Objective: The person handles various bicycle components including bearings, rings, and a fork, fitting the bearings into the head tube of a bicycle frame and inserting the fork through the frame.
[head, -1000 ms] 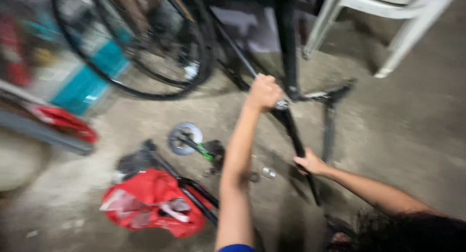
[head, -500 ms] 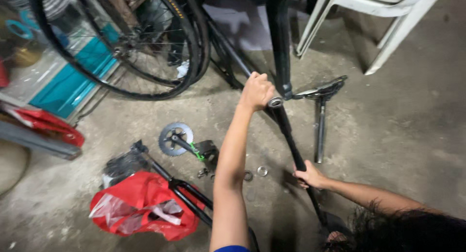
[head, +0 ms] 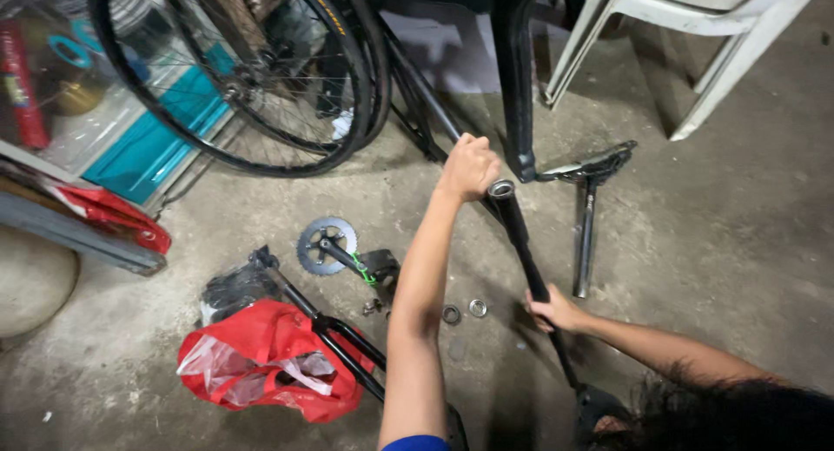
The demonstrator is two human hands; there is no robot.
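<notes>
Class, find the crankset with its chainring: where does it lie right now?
In the head view the crankset lies on the concrete floor, left of the left hand's forearm, just above the red plastic bag.

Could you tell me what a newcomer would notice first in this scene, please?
At centre, the left hand grips the top of a black bicycle frame tube, while the right hand holds it lower down. Upper left, bicycle wheels lean together; lower left, a red plastic bag lies on the concrete floor.
</notes>
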